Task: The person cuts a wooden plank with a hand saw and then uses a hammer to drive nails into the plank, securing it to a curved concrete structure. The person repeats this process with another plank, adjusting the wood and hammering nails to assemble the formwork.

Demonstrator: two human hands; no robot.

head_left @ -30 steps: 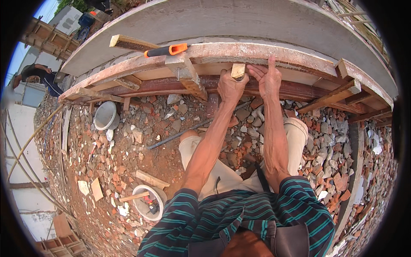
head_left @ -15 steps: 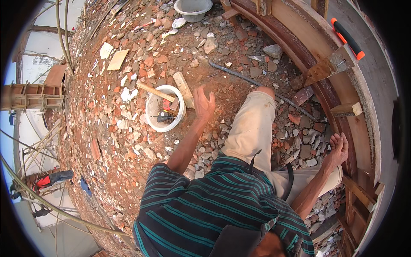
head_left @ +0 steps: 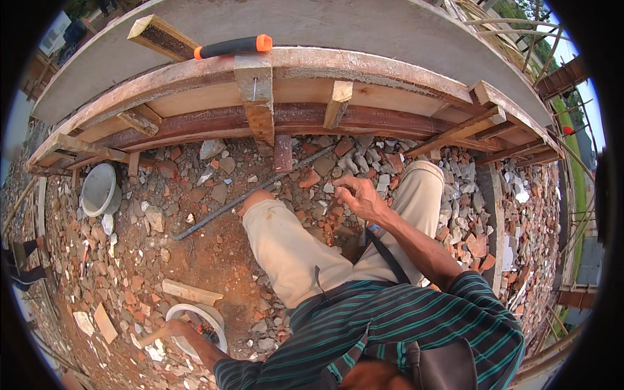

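White bucket (head_left: 195, 315) by left hand (head_left: 170, 330)

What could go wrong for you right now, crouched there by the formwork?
The left hand reaches back to the white bucket at the edge of view, so it may fumble what lies inside. The knees rest on loose brick rubble, where footing might slip. A steel rod lies beside the left knee and could roll underfoot. The right hand hangs free, bracing nothing.
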